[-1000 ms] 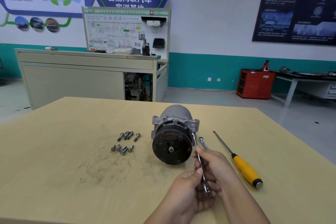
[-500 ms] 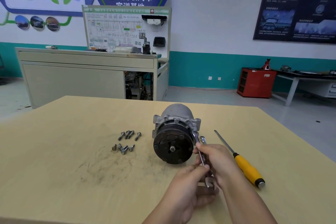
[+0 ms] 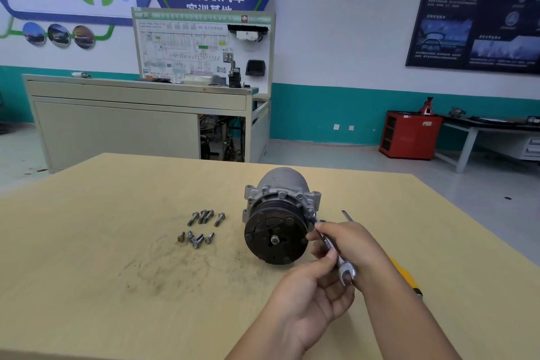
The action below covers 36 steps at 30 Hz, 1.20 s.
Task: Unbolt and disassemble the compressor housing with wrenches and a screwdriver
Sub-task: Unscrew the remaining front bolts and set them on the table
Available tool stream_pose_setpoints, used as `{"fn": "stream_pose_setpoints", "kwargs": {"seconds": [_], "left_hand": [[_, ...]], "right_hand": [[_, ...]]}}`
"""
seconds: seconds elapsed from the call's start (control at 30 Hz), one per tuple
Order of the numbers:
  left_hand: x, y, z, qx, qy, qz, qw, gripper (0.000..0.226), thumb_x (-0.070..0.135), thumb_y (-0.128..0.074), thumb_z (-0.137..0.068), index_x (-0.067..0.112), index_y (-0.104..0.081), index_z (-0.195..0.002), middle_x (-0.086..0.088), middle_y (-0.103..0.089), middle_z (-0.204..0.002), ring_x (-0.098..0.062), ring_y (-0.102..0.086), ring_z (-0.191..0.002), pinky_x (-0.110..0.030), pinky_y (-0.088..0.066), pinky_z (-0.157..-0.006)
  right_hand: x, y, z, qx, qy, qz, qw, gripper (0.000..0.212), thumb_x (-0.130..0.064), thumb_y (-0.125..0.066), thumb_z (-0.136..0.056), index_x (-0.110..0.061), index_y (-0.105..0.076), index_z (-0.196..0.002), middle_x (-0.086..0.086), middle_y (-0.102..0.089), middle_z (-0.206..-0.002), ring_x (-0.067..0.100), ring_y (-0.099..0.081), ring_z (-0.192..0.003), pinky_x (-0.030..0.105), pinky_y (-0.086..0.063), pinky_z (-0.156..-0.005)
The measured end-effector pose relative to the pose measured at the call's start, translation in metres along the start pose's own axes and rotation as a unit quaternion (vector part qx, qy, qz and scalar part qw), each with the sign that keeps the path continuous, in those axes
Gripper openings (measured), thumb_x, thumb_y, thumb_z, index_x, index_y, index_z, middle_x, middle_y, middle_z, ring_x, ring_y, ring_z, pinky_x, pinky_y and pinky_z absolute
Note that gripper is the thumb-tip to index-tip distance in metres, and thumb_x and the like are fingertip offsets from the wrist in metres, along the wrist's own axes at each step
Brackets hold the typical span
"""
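The grey compressor lies on the table with its black pulley face turned toward me. A steel wrench slants from the compressor's right flange down to its open jaw between my hands. My right hand grips the wrench shank close to the flange. My left hand pinches the shank lower down, thumb on top. The wrench's upper end is hidden against the flange.
Several loose bolts lie in two clusters left of the compressor. A yellow-handled screwdriver lies to the right, mostly hidden by my right forearm. The table's far edge is just behind the compressor.
Both hands and the wrench moved up toward the compressor's right flange. The wrench's lower open jaw now sticks out clear below my fingers.
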<state>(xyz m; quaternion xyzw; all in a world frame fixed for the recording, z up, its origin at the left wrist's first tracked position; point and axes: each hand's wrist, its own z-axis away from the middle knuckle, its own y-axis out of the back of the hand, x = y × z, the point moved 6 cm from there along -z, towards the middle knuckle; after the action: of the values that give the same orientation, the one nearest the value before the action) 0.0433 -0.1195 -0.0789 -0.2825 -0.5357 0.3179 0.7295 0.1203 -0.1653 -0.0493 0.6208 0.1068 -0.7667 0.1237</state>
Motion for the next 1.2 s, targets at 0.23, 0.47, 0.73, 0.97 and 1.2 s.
{"fn": "stream_pose_setpoints", "kwargs": {"seconds": [0.23, 0.47, 0.73, 0.97, 1.2], "left_hand": [[0.005, -0.001, 0.005, -0.05, 0.038, 0.108, 0.992, 0.018, 0.009, -0.065, -0.072, 0.011, -0.06, -0.089, -0.006, -0.062, -0.066, -0.017, -0.059, -0.047, -0.029, -0.055, -0.051], [0.018, 0.02, 0.01, 0.009, 0.01, 0.007, 1.0, 0.026, 0.031, -0.073, -0.067, 0.006, -0.068, -0.065, -0.005, -0.064, -0.06, -0.012, -0.059, -0.043, -0.023, -0.053, -0.047], [0.019, 0.03, 0.011, 0.032, 0.022, 0.003, 0.999, 0.016, 0.016, -0.068, -0.067, 0.002, -0.07, -0.061, -0.005, -0.063, -0.056, -0.012, -0.059, -0.039, -0.022, -0.052, -0.042], [0.004, 0.028, 0.008, 0.011, 0.052, 0.038, 0.998, 0.021, 0.015, -0.063, -0.076, 0.001, -0.069, -0.062, -0.005, -0.06, -0.055, -0.014, -0.057, -0.039, -0.022, -0.052, -0.043], [0.006, 0.022, 0.0, 0.008, -0.013, -0.103, 0.995, 0.041, 0.028, -0.054, -0.09, 0.01, -0.074, -0.059, -0.007, -0.069, -0.067, -0.016, -0.066, -0.054, -0.026, -0.055, -0.054]], "right_hand": [[0.02, -0.014, -0.002, -0.083, -0.09, -0.246, 0.961, 0.034, -0.019, -0.054, -0.092, 0.0, -0.069, -0.068, 0.006, -0.058, -0.051, 0.014, -0.06, -0.044, 0.02, -0.051, -0.042], [0.023, -0.021, -0.007, -0.032, -0.044, -0.194, 0.979, 0.024, -0.015, -0.059, -0.09, -0.006, -0.06, -0.067, 0.001, -0.051, -0.042, 0.008, -0.043, -0.03, 0.016, -0.035, -0.033], [0.02, -0.019, -0.002, -0.003, 0.046, -0.087, 0.995, 0.022, -0.017, -0.058, -0.091, -0.003, -0.066, -0.078, 0.006, -0.067, -0.059, 0.009, -0.056, -0.042, 0.021, -0.042, -0.047], [0.032, -0.012, -0.001, -0.054, 0.005, -0.162, 0.985, 0.023, -0.016, -0.053, -0.093, 0.0, -0.065, -0.082, 0.008, -0.062, -0.059, 0.01, -0.051, -0.039, 0.019, -0.039, -0.035], [0.026, 0.0, -0.004, 0.004, -0.005, -0.079, 0.997, 0.021, -0.016, -0.062, -0.089, -0.001, -0.063, -0.075, 0.007, -0.059, -0.051, 0.009, -0.041, -0.027, 0.012, -0.029, -0.028]]}}
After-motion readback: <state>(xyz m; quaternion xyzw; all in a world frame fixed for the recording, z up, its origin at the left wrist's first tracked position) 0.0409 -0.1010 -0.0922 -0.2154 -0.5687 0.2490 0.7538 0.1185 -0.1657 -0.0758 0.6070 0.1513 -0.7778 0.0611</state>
